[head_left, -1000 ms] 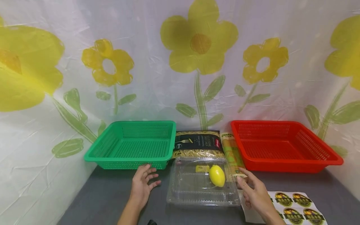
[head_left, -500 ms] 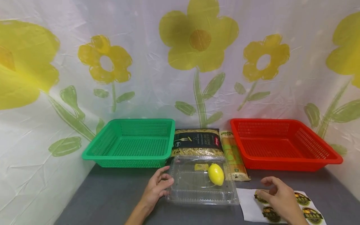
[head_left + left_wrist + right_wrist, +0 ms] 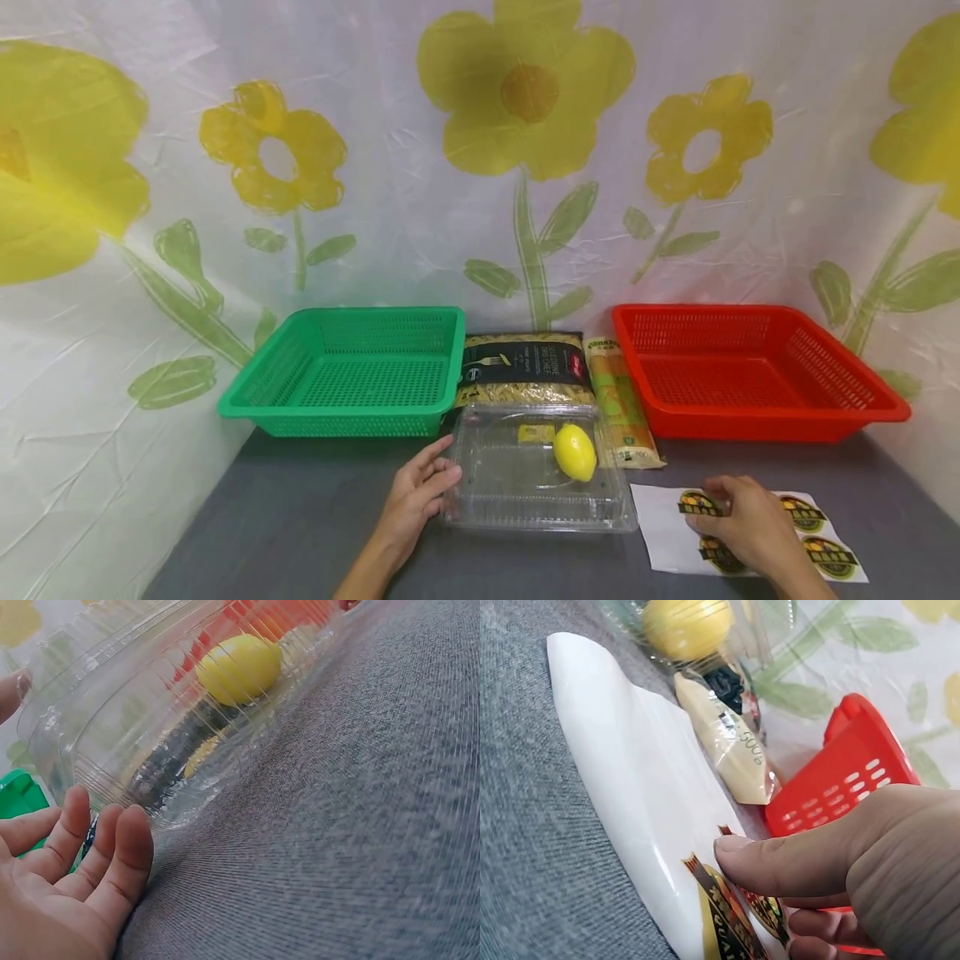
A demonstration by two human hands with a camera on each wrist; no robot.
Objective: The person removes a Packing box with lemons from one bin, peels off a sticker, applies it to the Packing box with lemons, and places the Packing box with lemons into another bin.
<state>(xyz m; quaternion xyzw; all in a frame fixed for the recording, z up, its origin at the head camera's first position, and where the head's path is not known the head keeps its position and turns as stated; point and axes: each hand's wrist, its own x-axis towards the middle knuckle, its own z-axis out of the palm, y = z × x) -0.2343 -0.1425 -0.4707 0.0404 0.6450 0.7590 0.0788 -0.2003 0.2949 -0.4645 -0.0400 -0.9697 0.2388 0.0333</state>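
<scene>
We locate the clear plastic container point(image 3: 513, 504) at the centre of the table point(image 3: 300, 517), its lid closed over a yellow lemon point(image 3: 574, 452). We find the left hand point(image 3: 408, 504) at the container's left edge, fingertips against the wall; its grip is spread, the fingers relaxed and apart.

We locate the white sheet point(image 3: 663, 533) to the right of the container, flat on the table and bearing round printed labels point(image 3: 828, 557). We find the right hand point(image 3: 753, 525) over this sheet, the thumb laid at one label and the fingers curved beside it. We cannot tell whether its grip is pinching that label or only touching it.

Behind the container, we note a dark pasta bag point(image 3: 525, 367) and, beside it, a narrow orange-green packet point(image 3: 621, 404). A green basket point(image 3: 341, 427) stands to their left, a red basket point(image 3: 772, 425) to their right.
</scene>
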